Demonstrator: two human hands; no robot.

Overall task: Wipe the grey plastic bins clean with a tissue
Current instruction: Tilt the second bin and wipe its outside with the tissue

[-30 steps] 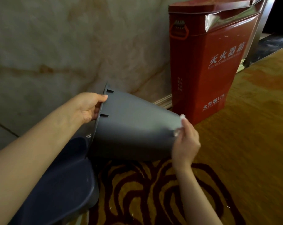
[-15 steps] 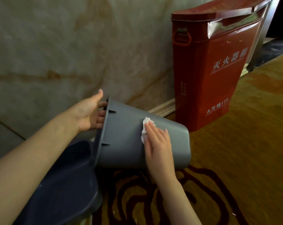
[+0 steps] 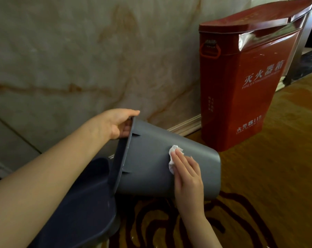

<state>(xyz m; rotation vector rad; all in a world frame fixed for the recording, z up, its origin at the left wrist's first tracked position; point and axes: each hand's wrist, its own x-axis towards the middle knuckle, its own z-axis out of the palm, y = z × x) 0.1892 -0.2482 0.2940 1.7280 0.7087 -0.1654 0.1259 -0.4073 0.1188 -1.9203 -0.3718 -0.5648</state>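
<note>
A grey plastic bin [image 3: 151, 169] is held on its side above the carpet, its open mouth to the left and its base to the right. My left hand [image 3: 116, 124] grips the bin's rim at the top, fingers curled inside. My right hand [image 3: 188, 178] lies flat on the bin's outer wall and presses a crumpled white tissue [image 3: 174, 154] against it. A second, darker grey bin [image 3: 76, 208] stands at the lower left, partly hidden behind my left forearm.
A tall red fire-extinguisher box [image 3: 241, 86] stands against the marble wall [image 3: 80, 59] just right of the held bin. Patterned gold and dark-red carpet [image 3: 258, 203] covers the floor to the right and below.
My right hand moved from the bin's base onto its side wall with the tissue, then slid slightly along it. The bin's base has tipped lower toward the carpet.
</note>
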